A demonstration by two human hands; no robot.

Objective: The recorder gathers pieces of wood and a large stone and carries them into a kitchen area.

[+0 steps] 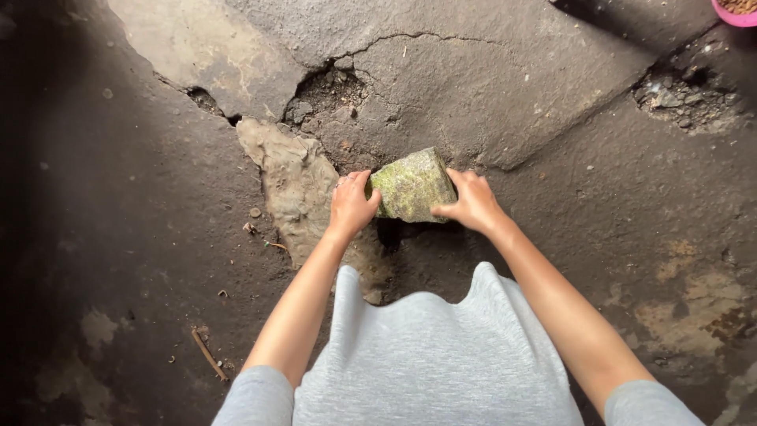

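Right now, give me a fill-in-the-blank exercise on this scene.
1. Both hands grip a mossy ____ from either side.
2. The left hand and right hand work over a cracked, dark ____ floor.
3. In the top right corner sits the edge of a ____ bowl.
4. A thin ____ lies on the floor at lower left.

Missing words: stone; concrete; pink; stick
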